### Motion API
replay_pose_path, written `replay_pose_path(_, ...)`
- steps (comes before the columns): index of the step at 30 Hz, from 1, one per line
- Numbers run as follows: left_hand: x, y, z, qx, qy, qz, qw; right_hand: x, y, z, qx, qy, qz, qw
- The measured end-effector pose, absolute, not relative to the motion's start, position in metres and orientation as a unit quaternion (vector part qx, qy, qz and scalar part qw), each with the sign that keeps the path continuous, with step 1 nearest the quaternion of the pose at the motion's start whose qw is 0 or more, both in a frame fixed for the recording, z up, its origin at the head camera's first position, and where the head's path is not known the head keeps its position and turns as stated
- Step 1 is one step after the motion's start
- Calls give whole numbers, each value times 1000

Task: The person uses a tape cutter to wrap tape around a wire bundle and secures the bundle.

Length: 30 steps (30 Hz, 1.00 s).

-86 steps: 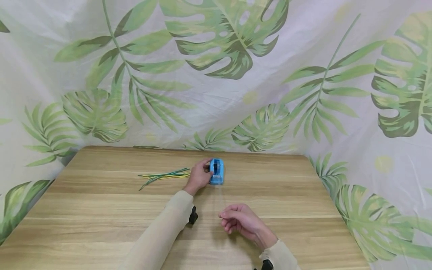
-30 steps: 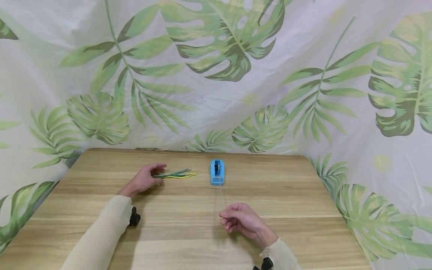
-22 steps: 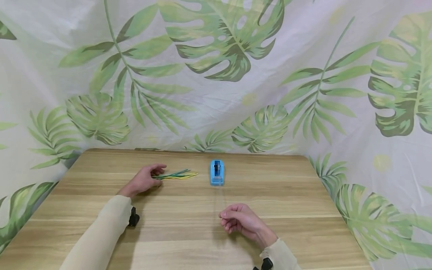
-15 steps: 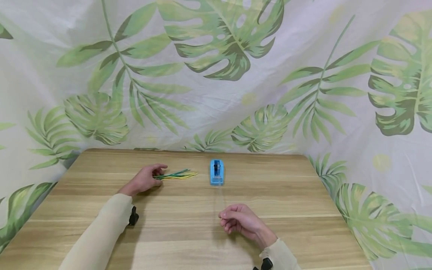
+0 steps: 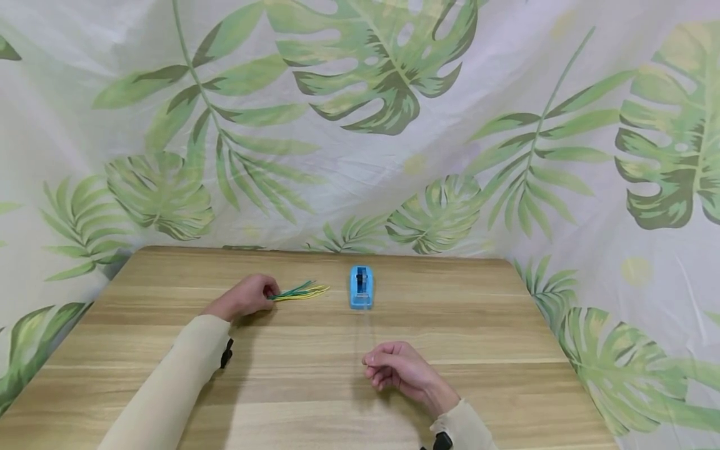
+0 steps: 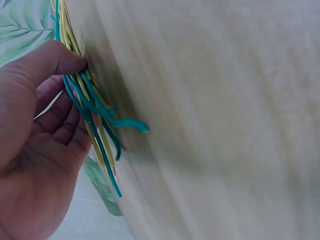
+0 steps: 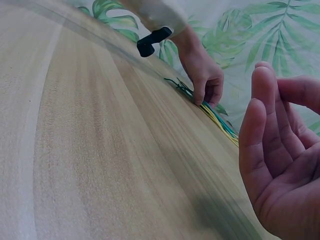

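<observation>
Wires (image 5: 298, 292), green and yellow in a loose bunch, lay left of centre in the head view, just above mid-height of the table (image 5: 304, 400). Left hand (image 5: 253, 295) pinched them at their left end between thumb and fingers, grip narrow; free ends fanned out to the right. In the left wrist view the pinch sat at upper left, with green and yellow tips, some bent, sticking out below the thumb toward the centre. Blue tape dispenser (image 5: 362, 289) stood upright near the middle of the frame, right of the wires and apart from them. From its front a strip of clear tape (image 5: 366, 328), faint, ran down to the right hand (image 5: 404, 372) at lower centre, thumb and forefinger pinched together on its end, other fingers loosely curled. Pale sleeves (image 5: 169, 375) covered both forearms. Leaf-print cloth (image 5: 349, 156) filled the upper frame behind the table.
</observation>
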State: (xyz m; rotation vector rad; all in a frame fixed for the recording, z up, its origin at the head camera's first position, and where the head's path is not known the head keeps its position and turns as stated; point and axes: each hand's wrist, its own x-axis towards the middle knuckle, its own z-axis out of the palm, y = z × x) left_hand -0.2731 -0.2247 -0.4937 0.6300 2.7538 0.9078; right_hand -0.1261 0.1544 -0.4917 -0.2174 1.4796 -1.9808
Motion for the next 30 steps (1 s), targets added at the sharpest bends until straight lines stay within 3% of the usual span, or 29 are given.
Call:
replay_pose_path(14, -274, -214, -483, 192, 936, 252, 156, -126, 154, -492, -76, 559, -757, 331)
replay_pose_path(30, -270, -213, -485, 236, 942, 201, 125, -126, 154, -493, -81, 555, -760, 329)
